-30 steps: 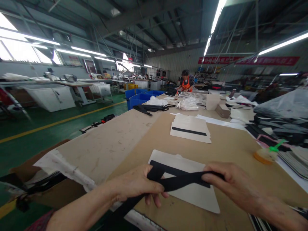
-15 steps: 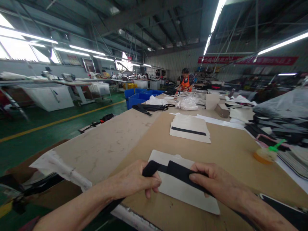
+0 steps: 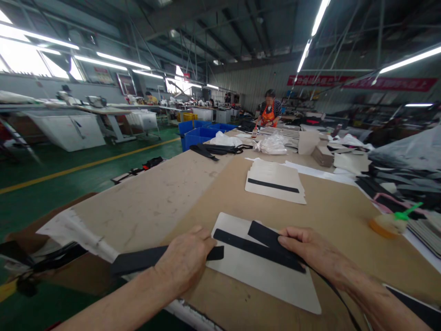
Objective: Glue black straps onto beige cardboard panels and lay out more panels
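A pale board [image 3: 237, 278] with rounded corners lies flat on the brown-papered table, and a black strip [image 3: 241, 242] runs lengthwise across it. My left hand [image 3: 188, 257], at the board's left edge, is closed around another black strip [image 3: 138, 260]; its short end pokes out past my fingers over the board. In a thumb-and-finger grip, my right hand [image 3: 306, 246] holds a further black strip [image 3: 263, 233], whose free end slants over the board's upper part. A thin dark length trails below my right wrist.
Farther up the table [image 3: 193, 209] lies a fanned stack of pale boards [image 3: 275, 177], the front one with a black strip. A cup with a green straw [image 3: 396, 223] stands at right. Blue bins [image 3: 200, 135] and a co-worker in an orange apron [image 3: 269, 112] are beyond.
My hands have moved apart, my left one slightly left and down. The strip across the board, earlier partly hidden by what I held, now shows along its length.
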`<action>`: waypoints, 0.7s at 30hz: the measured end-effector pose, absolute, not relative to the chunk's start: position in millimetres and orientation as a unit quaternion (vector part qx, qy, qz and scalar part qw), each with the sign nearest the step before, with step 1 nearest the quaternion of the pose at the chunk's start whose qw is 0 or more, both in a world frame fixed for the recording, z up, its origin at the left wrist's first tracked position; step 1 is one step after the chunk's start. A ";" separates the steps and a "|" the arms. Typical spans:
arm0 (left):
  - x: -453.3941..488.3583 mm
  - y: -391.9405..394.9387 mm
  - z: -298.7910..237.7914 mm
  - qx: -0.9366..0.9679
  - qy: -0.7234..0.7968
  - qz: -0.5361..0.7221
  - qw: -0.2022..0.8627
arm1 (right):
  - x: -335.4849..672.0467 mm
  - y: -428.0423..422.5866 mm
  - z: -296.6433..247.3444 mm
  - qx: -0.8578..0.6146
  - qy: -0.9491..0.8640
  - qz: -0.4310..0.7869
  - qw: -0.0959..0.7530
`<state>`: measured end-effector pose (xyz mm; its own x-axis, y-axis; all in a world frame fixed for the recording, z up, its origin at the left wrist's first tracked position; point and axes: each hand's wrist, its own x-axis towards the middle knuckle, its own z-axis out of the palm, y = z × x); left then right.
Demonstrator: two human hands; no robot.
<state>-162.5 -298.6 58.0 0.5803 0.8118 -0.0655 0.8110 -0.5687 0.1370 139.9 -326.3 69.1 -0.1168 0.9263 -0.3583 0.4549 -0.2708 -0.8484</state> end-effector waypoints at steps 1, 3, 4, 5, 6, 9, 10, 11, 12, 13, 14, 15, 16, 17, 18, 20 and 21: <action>-160.2 -297.6 55.0 0.890 0.452 0.005 0.054 | 139.9 -322.0 68.5 -0.625 -0.550 0.499 0.239; -155.0 -293.7 48.9 0.897 0.441 0.017 0.022 | 138.2 -312.0 67.0 -0.637 -0.549 0.484 0.242; -152.2 -290.6 45.6 0.898 0.439 0.023 0.009 | 136.4 -306.3 65.9 -0.643 -0.554 0.471 0.241; -149.6 -286.7 42.2 0.898 0.439 0.029 -0.003 | 133.9 -300.4 64.7 -0.648 -0.562 0.457 0.236; -147.1 -282.0 38.5 0.897 0.440 0.033 -0.013 | 130.7 -294.3 63.3 -0.651 -0.572 0.442 0.231; -142.2 -266.7 26.4 0.897 0.439 0.037 -0.023 | 118.4 -276.2 58.5 -0.651 -0.601 0.413 0.210; -141.6 -262.1 22.3 0.898 0.437 0.037 -0.021 | 113.9 -270.4 56.6 -0.649 -0.610 0.406 0.205; -141.4 -258.4 18.3 0.900 0.435 0.036 -0.017 | 109.7 -264.6 54.3 -0.646 -0.620 0.398 0.200; -141.7 -255.6 14.6 0.901 0.432 0.035 -0.013 | 105.6 -258.9 51.6 -0.645 -0.629 0.389 0.192; -142.3 -253.7 11.4 0.902 0.430 0.036 -0.010 | 101.9 -253.3 48.6 -0.643 -0.639 0.381 0.183; -143.1 -252.6 8.8 0.902 0.429 0.038 -0.005 | 98.4 -247.9 45.1 -0.641 -0.647 0.374 0.174; -144.0 -252.3 6.9 0.903 0.429 0.040 -0.001 | 95.1 -242.6 41.5 -0.639 -0.653 0.371 0.166; -144.8 -252.4 5.6 0.903 0.427 0.043 0.002 | 92.0 -237.6 37.8 -0.636 -0.658 0.370 0.160; -145.5 -252.7 4.8 0.904 0.426 0.045 0.005 | 89.0 -233.0 34.4 -0.632 -0.663 0.370 0.155; -146.0 -253.1 4.5 0.904 0.425 0.047 0.006 | 86.0 -228.7 31.4 -0.628 -0.669 0.369 0.151; -146.6 -253.6 4.5 0.905 0.422 0.050 0.009 | 80.2 -221.5 27.6 -0.620 -0.683 0.362 0.135; -146.8 -253.7 4.4 0.905 0.422 0.053 0.011 | 77.5 -218.6 26.8 -0.617 -0.691 0.356 0.126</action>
<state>-146.8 -253.7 4.4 0.6385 0.7648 0.0863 0.7625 -0.6438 0.0641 77.5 -218.6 26.8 -0.2075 0.9416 -0.2651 0.7619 -0.0144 -0.6475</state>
